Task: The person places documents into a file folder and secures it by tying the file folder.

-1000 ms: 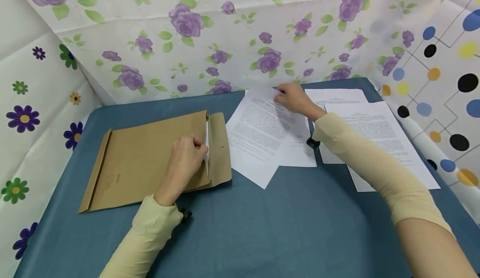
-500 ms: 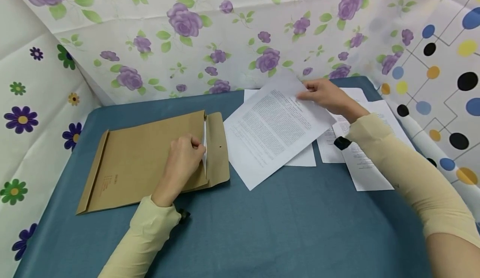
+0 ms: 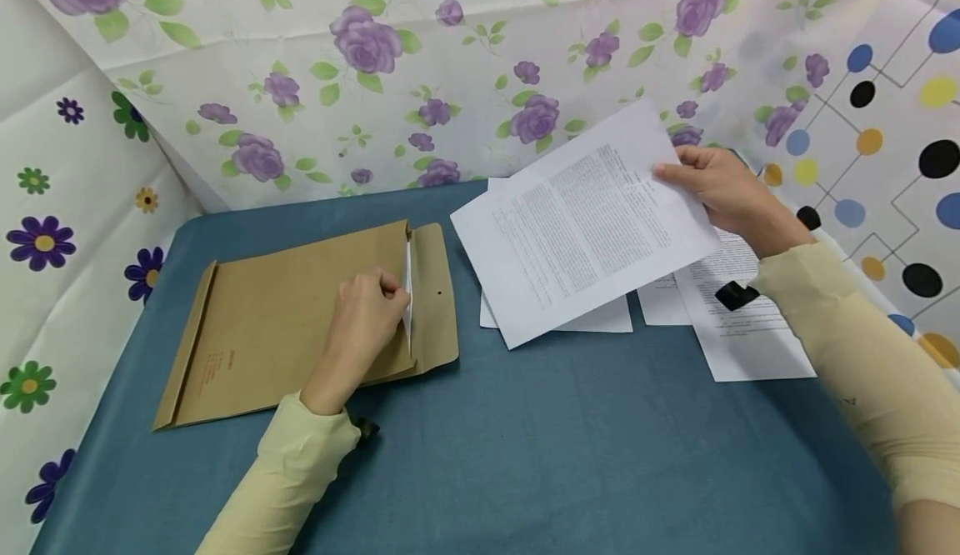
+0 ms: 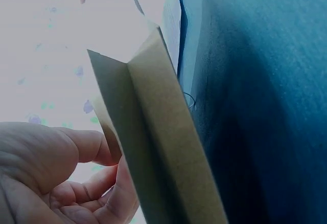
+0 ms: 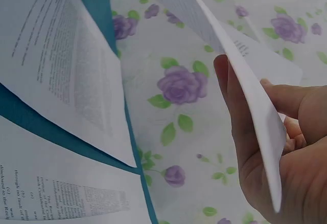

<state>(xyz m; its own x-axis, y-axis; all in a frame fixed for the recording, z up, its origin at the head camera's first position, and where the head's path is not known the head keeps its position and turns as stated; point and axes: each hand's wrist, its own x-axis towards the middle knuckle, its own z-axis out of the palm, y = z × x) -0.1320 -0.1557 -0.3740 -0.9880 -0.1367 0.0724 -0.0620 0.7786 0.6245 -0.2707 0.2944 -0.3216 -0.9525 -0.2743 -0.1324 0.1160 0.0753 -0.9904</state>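
Note:
A brown paper envelope (image 3: 262, 313) lies on the table with its flap folded out to the right. White paper (image 3: 408, 305) shows inside its mouth. My left hand (image 3: 363, 313) pinches the upper layer of that mouth between thumb and fingers; the left wrist view shows the gripped brown edge (image 4: 110, 137) lifted. My right hand (image 3: 727, 192) holds a printed sheet of paper (image 3: 585, 222) by its right side, raised and tilted above the table. In the right wrist view, the thumb and fingers lie on opposite faces of this sheet (image 5: 255, 106).
Beneath the raised sheet lies another white page (image 3: 600, 317) on the blue tablecloth (image 3: 525, 447). Further printed pages (image 3: 742, 338) overlap at the right, partly hidden by the right arm. Floral sheeting (image 3: 450, 63) hangs behind the table, with patterned sheeting at both sides.
My right hand has lifted the printed sheet off the page below and carried it to the right and up. My left hand stays at the envelope's mouth.

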